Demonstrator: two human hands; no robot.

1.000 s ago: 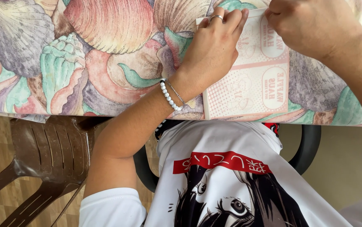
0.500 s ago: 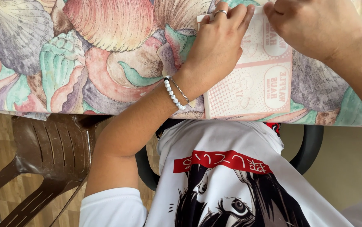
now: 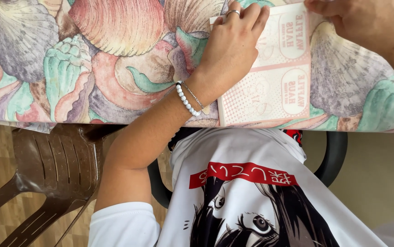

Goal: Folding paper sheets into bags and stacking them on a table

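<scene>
A tabletop (image 3: 69,68) covered with a cloth printed in large shells, pink, green and grey, fills the upper part of the view; below its edge a brown plastic chair (image 3: 46,169) stands on a wood-patterned floor, and the person's white printed shirt (image 3: 247,196) is seen from above. A flat, pale pink printed paper (image 3: 274,91), marked with dotted panels and rounded labels, lies on the tabletop at its near edge, slightly overhanging it. The left hand (image 3: 231,48) is laid palm-down on the left part of the paper, fingers extended and together, pressing rather than gripping; a ring is worn on one finger and a white bead bracelet (image 3: 185,99) with a thin chain at the wrist. The right hand (image 3: 366,23) is seen at the paper's upper right corner, knuckles bent; it appears to pinch or press the paper's far edge, though the fingertips are cut off by the frame, so the hold cannot be told for certain. Compared with the views a second and half a second ago, little is changed: the left hand has been kept flat on the same spot, the right hand has been shifted slightly up and outward along the top edge, and the paper has stayed in place. The work on the paper is judged to be ongoing, at a flattening or creasing stage.
</scene>
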